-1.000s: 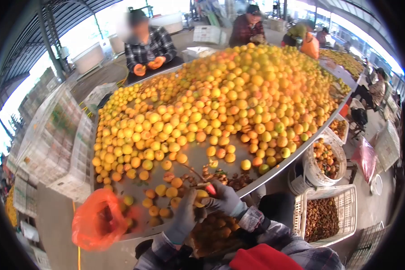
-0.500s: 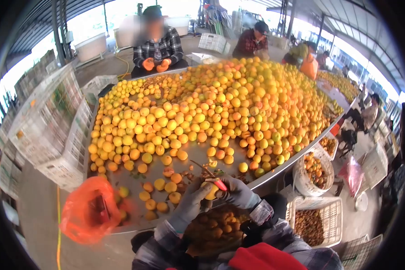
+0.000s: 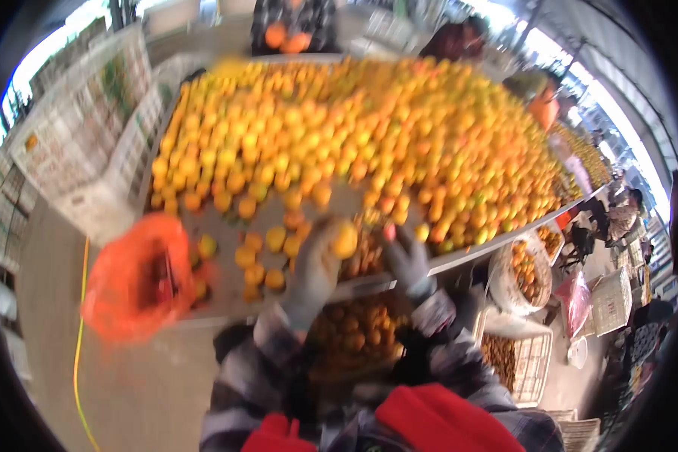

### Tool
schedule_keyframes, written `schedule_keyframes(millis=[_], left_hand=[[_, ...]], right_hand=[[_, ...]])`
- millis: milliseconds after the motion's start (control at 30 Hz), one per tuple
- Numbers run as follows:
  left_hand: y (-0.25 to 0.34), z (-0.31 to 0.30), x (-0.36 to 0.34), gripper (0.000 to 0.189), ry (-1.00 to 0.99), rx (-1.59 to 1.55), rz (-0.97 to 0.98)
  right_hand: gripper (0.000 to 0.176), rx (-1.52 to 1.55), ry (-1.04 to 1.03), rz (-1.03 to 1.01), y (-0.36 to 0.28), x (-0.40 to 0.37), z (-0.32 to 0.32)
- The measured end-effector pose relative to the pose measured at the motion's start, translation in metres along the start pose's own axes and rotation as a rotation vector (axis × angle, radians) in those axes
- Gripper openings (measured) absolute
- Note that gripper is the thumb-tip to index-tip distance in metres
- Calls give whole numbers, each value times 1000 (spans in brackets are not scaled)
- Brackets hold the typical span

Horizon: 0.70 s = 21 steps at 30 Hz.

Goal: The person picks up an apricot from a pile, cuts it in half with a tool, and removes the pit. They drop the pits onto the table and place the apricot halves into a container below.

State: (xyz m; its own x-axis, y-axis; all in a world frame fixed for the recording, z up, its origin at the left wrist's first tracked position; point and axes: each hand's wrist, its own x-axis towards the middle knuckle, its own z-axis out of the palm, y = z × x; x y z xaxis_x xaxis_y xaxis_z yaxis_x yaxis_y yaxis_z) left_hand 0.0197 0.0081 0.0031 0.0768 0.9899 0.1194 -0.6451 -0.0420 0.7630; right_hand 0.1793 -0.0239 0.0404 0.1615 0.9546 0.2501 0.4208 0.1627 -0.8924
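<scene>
My left hand (image 3: 316,260), in a grey glove, is wrapped round a round yellow-orange fruit (image 3: 344,239) that looks like an apricot. To its right, my right hand (image 3: 408,260), gloved as well, is closed on a small knife whose red handle (image 3: 389,232) shows at the fingers; motion blur hides the blade. Both hands are apart over the near edge of a metal table (image 3: 267,215). Beyond them spreads a big heap of the same fruit (image 3: 399,143). Several loose fruits (image 3: 275,239) lie left of my left hand.
An orange plastic bag (image 3: 139,279) hangs at the table's left corner. White crates (image 3: 90,135) are stacked at left. Below my hands sits a container of fruit (image 3: 361,328). At right are a white bucket (image 3: 508,279) and crate (image 3: 531,365). Across the table is a person in plaid (image 3: 294,22).
My hands have moved apart; the knife, earlier against the fruit in my left hand, is now away from it. The view has tilted downward.
</scene>
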Motion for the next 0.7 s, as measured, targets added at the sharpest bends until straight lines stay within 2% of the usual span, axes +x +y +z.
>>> schedule_keyframes(millis=[33, 100, 133, 200, 333, 433, 467, 533, 600, 633, 667, 700], left_hand=[[-28, -27, 6, 23, 80, 208, 92], [33, 2, -5, 27, -46, -624, -313], [35, 1, -10, 27, -2, -618, -328], [41, 2, -8, 30, -173, -648, -367], [34, 6, -7, 30, -109, -677, -369], [35, 7, -7, 29, -125, -678, -378], [34, 7, -7, 29, -134, -630, -328], [29, 5, -11, 29, -157, -568, -267], [17, -2, -10, 29, 48, -523, -359], [16, 2, -12, 30, 6, -576, -342], [4, -3, -14, 31, 10, -525, -234], [21, 8, -13, 31, 2, -543, -257]], right_hand=[[28, 278, -66, 62, -6, -4, 3], [33, 319, -338, 194, -26, -10, -7], [33, 333, -358, 232, -29, -22, 1], [45, 305, -242, 44, -41, -24, 20], [45, 251, -219, -66, -46, -21, 26], [34, 213, -234, 35, -46, -19, 24], [34, 212, -237, 30, -47, -18, 24], [29, 178, -252, 165, -51, -20, 25], [25, 125, -174, -2, -38, -23, 34], [24, 52, -80, -167, -30, -20, 42], [24, -17, -79, -206, -18, -18, 44], [27, -24, -177, -110, -23, -17, 42]])
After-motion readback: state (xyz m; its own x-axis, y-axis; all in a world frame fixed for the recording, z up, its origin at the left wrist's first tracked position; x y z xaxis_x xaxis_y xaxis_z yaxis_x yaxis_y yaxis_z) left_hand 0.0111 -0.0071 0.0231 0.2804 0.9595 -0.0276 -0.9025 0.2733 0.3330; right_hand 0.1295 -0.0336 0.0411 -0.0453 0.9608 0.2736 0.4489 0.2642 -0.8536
